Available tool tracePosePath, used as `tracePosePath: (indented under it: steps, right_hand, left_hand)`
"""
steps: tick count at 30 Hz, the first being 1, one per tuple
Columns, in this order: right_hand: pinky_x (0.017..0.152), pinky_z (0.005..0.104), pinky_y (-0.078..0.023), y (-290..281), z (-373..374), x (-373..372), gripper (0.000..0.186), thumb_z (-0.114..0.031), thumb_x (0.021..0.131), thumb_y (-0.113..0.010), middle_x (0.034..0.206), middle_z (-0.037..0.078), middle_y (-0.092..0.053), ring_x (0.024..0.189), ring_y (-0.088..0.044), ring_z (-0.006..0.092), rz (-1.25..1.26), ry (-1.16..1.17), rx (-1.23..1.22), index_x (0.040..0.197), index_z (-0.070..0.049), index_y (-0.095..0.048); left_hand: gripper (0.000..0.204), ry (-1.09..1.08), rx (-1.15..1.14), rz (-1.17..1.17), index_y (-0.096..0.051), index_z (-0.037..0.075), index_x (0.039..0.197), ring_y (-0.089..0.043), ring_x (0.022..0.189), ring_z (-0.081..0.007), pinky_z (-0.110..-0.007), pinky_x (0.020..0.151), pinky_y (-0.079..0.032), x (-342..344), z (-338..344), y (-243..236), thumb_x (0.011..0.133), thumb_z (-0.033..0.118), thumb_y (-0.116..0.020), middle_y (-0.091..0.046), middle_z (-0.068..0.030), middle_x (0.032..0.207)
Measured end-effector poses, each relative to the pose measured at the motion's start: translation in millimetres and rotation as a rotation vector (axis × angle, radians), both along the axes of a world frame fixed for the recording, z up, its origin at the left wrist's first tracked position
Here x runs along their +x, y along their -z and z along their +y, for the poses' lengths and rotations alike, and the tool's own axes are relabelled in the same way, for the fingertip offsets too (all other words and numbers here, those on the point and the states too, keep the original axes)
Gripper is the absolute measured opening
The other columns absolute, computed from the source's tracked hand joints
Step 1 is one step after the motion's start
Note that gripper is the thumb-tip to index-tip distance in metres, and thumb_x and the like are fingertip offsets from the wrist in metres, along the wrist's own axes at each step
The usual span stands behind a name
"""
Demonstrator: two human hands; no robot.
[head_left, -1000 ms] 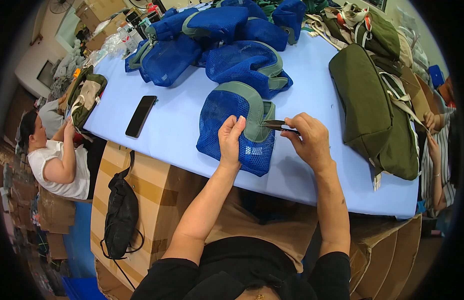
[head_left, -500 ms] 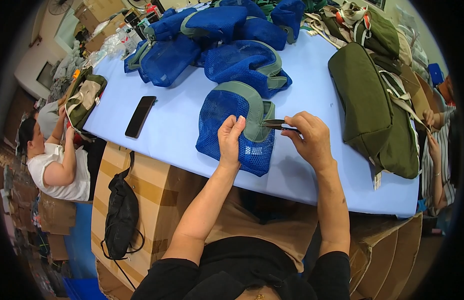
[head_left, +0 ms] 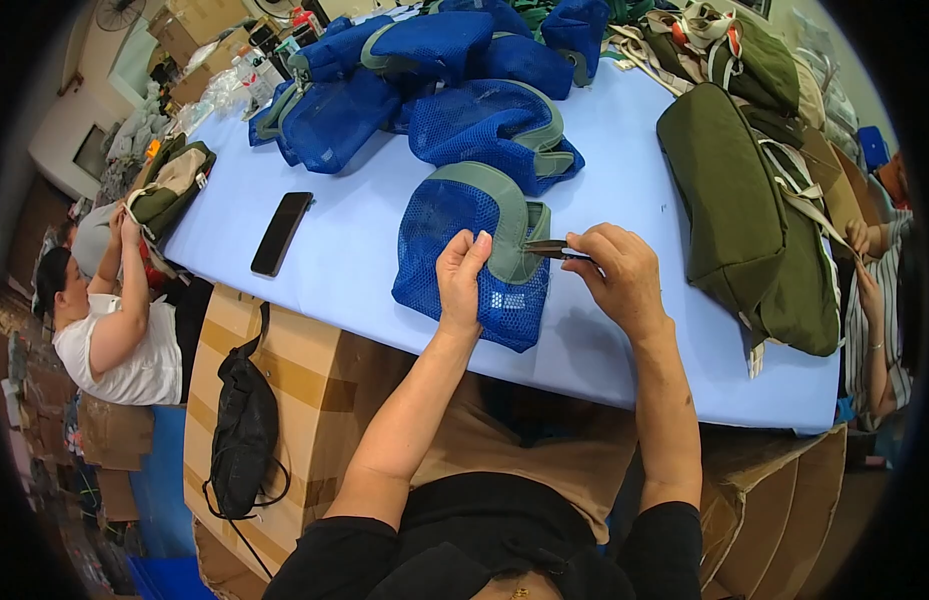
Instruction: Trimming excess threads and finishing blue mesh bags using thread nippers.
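Observation:
A blue mesh bag (head_left: 439,215) with a grey-green fabric trim lies at the front of the table. My left hand (head_left: 461,280) pinches its mesh and trim between thumb and fingers. In my right hand (head_left: 619,275) is a small pair of dark thread snips (head_left: 549,249), their tips touching the trim at the bag's right side. A second blue mesh bag (head_left: 474,125) lies just beyond, close to the first one.
More blue bags (head_left: 434,45) are heaped at the back. A black phone (head_left: 281,234) lies left on the pale blue table (head_left: 354,225). Olive-green bags (head_left: 724,190) fill the right side. A black pouch (head_left: 246,430) rests on a cardboard box (head_left: 309,400). Other people work at both sides.
My hands and the bag barely move; the snips' blades look closer together. At the left, the co-worker's arms have risen with the green bag's strap.

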State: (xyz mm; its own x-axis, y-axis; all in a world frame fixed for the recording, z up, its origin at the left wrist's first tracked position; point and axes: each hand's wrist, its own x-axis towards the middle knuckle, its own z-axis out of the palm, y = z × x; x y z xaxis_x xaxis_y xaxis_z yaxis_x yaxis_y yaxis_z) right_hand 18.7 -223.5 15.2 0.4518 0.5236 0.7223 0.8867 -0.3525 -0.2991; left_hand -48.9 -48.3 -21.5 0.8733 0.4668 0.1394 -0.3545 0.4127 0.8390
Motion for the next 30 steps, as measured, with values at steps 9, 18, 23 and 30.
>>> tracePosePath:
  steps: [9,18,23,30]
  right_hand:
    - [0.053,0.0298,-0.039,3,0,3,0.022,-0.015,0.067,-0.069,0.072,0.001,-0.056,0.061,-0.051,0.0176,-0.041,-0.017,-0.001,0.085,-0.009,-0.058]
    - [0.051,0.03,-0.039,8,4,1,0.021,-0.013,0.067,-0.069,0.07,0.002,-0.055,0.057,-0.05,0.0188,0.057,-0.049,0.063,0.085,-0.008,-0.057]
    - [0.049,0.0305,-0.04,5,1,1,0.024,-0.011,0.066,-0.07,0.069,0.003,-0.055,0.054,-0.05,0.0198,0.137,-0.05,0.082,0.086,-0.006,-0.057]
    - [0.051,0.0252,-0.043,3,10,-18,0.029,-0.013,0.067,-0.072,0.067,0.005,-0.053,0.055,-0.051,0.0152,0.489,-0.184,0.217,0.088,-0.005,-0.055]
  left_hand:
    - [0.033,0.015,-0.034,0.017,-0.035,0.014,0.059,-0.029,0.055,-0.001,-0.018,0.049,-0.025,-1,0,-3,0.087,0.014,-0.052,-0.036,0.0076,0.059]
    - [0.03,0.015,-0.039,0.006,-0.039,0.012,0.06,-0.032,0.056,-0.0012,-0.017,0.051,-0.027,-1,0,-2,0.088,0.014,-0.052,-0.04,0.0067,0.06]
    - [0.029,0.001,-0.07,-0.007,-0.041,0.012,0.061,-0.035,0.056,-0.0015,-0.017,0.052,-0.029,0,-1,-5,0.088,0.015,-0.051,-0.043,0.0061,0.061]
    - [0.029,-0.01,-0.069,-0.011,-0.04,0.012,0.061,-0.035,0.056,-0.0011,-0.017,0.052,-0.029,-2,-1,-5,0.088,0.015,-0.052,-0.042,0.0065,0.061]
